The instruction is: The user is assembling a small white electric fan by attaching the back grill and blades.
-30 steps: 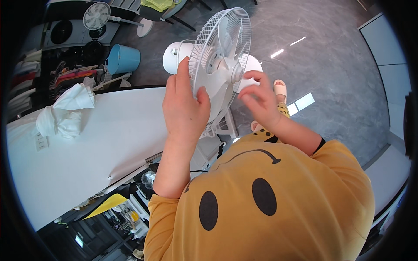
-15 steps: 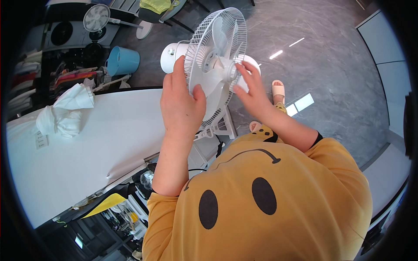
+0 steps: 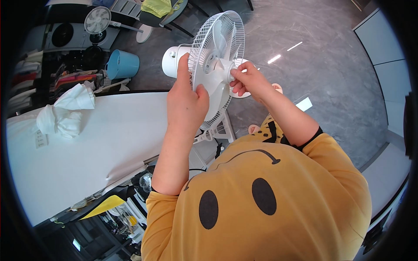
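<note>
While my left hand (image 3: 187, 104) grips wire guard (image 3: 239, 37) and right (image 3: 252, 81) pinches hub cap (image 3: 230, 72), I'd judge the fan blades (image 3: 209, 81) between light, brittle: hold centrally.

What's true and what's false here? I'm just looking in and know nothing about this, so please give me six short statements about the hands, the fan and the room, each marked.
1. The left hand is at the cage of the white fan. True.
2. The right hand is reaching for the bucket. False: its fingers are at the hub of the white fan.
3. The blades are closed in at the front. False: their front is open.
4. A second fan stands in the background. True.
5. The bucket is blue. True.
6. The white cloth is draped over the second fan. False: it lies on the white table.
</note>
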### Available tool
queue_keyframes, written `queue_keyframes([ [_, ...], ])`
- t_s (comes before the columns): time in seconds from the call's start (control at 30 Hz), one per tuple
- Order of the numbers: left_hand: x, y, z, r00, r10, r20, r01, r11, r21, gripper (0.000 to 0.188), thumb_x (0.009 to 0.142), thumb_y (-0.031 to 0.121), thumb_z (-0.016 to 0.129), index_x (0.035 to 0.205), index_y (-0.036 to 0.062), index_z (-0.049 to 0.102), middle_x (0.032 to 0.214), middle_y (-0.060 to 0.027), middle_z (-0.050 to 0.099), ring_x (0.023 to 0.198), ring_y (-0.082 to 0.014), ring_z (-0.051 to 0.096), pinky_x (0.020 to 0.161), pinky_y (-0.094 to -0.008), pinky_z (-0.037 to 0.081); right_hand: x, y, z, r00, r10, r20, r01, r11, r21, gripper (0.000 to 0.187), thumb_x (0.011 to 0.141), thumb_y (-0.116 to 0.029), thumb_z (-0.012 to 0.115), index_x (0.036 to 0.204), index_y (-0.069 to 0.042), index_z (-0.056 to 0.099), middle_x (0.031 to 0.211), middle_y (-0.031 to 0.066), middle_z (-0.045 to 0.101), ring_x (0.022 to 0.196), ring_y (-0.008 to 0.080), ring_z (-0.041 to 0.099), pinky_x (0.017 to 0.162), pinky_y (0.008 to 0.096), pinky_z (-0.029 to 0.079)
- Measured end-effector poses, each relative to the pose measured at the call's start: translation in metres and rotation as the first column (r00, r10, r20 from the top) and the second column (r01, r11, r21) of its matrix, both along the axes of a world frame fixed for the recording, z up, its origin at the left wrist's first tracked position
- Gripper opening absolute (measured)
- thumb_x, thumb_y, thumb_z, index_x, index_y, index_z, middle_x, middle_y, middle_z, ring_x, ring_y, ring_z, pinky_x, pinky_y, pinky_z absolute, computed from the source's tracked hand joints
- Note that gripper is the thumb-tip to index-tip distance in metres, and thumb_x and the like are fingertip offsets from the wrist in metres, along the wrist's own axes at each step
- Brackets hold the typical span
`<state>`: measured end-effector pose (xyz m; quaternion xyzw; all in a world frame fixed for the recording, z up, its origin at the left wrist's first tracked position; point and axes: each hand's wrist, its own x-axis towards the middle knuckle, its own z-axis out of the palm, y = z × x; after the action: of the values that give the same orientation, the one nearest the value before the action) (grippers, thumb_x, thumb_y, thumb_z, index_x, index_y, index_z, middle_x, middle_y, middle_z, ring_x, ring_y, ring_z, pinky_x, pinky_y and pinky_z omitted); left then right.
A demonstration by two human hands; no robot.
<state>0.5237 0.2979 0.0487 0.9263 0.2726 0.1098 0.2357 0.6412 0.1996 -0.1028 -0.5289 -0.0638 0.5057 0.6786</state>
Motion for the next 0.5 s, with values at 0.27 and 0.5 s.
queue_keyframes([
  [0.27, 0.005, 0.004, 0.008, 0.992, 0.028, -0.119, -0.024, 0.999, 0.038, 0.068, 0.073, -0.004, 0.051, 0.137, 0.0100, 0.034, 0.094, -0.0222, 0.063, 0.077, -0.0328, 0.065, 0.070, -0.0348, 0.050, -0.007, 0.007, -0.014, 0.930, -0.052, 0.363, 0.048, 0.999, 0.020, 0.038, 0.083, -0.017, 0.065, 0.106, 0.000, 0.039, 0.068, 0.0087, 0.057, 0.053, 0.0151, 0.056, 0.047, 0.0271, 0.044],
  [0.5, 0.003, 0.010, 0.001, 0.999, 0.007, -0.050, -0.001, 0.994, 0.108, 0.069, 0.073, -0.006, 0.051, 0.137, 0.0124, 0.034, 0.095, -0.0214, 0.064, 0.081, -0.0337, 0.065, 0.072, -0.0343, 0.050, -0.007, 0.006, -0.014, 0.662, -0.057, 0.747, 0.072, 0.997, 0.012, 0.040, 0.079, -0.015, 0.068, 0.105, -0.001, 0.041, 0.069, 0.0102, 0.057, 0.063, 0.0211, 0.060, 0.058, 0.0314, 0.047],
])
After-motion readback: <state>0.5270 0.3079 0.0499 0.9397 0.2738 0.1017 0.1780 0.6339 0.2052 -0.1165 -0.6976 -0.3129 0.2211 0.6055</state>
